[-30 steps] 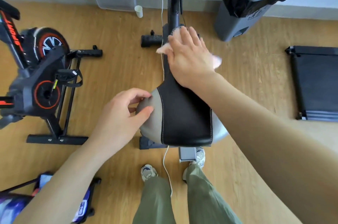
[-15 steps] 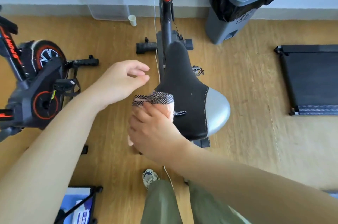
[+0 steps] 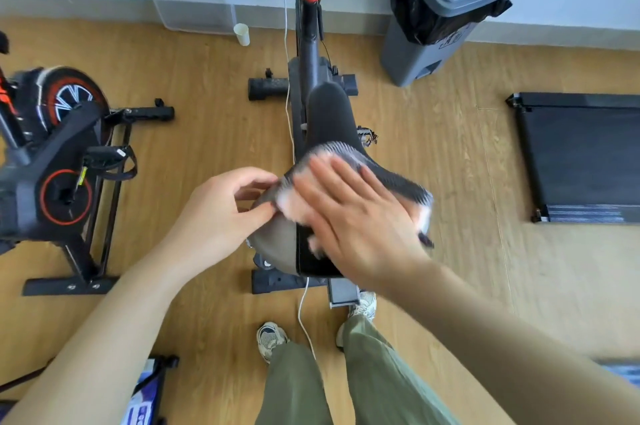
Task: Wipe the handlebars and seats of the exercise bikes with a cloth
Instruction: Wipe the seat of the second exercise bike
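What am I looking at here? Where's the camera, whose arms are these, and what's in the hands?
No robot here: one wide-angle camera sits on a person's head, looking forward and down, so both arms are the wearer's own. They stand behind an exercise bike on a wooden floor. The right hand presses a pinkish cloth flat on the bike's seat, fingers straight; the blur suggests it is mid-wipe. The left hand grips the seat's left edge, seemingly steadying it. Around them are a second bike on the left, a grey bin by the wall, a paper cup, and a black treadmill-like deck on the right.
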